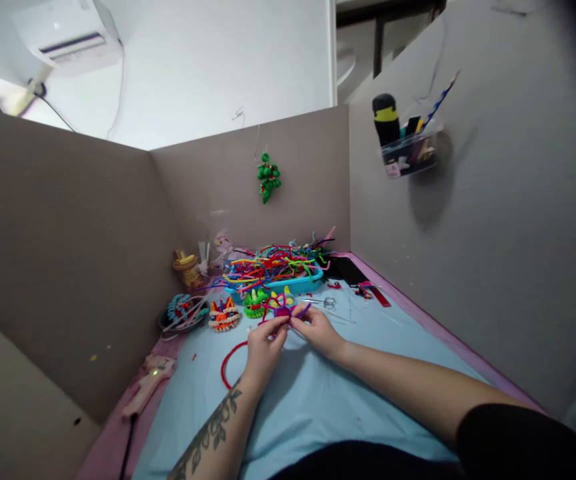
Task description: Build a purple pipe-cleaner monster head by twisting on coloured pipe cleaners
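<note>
Both hands meet over the blue cloth, fingertips pinched on a purple pipe-cleaner piece (283, 311) with thin strands sticking out around it. My left hand (266, 339) grips its near left side, and my right hand (319, 331) pinches the right side, where a purple end pokes past the fingers. Fingers partly hide the piece. A red pipe cleaner (225, 367) curves out on the cloth beside my left hand. Just beyond sit a green fuzzy figure (255, 304), a yellow one (285, 296) partly covered, and an orange and white one (224, 316).
A blue tray (298, 287) heaped with colourful pipe cleaners stands at the back. Scissors (329, 303) lie right of it. At left are a dark bowl (184, 328) and a pink glue gun (144, 388). Partitions surround the table; a bin (411, 152) hangs on the right one.
</note>
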Available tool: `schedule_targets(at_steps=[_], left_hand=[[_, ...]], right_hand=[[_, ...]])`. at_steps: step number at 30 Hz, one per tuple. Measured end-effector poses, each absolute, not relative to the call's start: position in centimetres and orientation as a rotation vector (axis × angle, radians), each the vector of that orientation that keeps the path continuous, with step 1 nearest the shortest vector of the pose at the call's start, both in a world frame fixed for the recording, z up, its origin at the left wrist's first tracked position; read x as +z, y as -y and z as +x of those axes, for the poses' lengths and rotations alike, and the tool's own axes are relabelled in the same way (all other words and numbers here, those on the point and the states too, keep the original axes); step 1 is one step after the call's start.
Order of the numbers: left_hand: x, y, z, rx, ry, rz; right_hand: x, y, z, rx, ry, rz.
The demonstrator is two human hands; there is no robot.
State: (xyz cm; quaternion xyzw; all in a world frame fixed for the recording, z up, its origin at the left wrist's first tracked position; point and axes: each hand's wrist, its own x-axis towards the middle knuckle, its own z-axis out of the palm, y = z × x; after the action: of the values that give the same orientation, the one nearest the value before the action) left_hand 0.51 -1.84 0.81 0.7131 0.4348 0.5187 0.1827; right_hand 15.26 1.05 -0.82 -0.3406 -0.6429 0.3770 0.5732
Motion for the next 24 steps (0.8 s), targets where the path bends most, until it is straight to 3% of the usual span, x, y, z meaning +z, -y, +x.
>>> schedule_targets(at_steps=[16,24], left_hand=[[0.24,1.41,0.16,1.434,-1.215,1.873],[0.79,1.74,0.25,1.459,-1.218,1.934]], right_hand=[[-1.06,-1.67,15.24,1.283,1.301,-0.755],[-1.18,-1.80,15.46,0.929,1.357,-0.908]])
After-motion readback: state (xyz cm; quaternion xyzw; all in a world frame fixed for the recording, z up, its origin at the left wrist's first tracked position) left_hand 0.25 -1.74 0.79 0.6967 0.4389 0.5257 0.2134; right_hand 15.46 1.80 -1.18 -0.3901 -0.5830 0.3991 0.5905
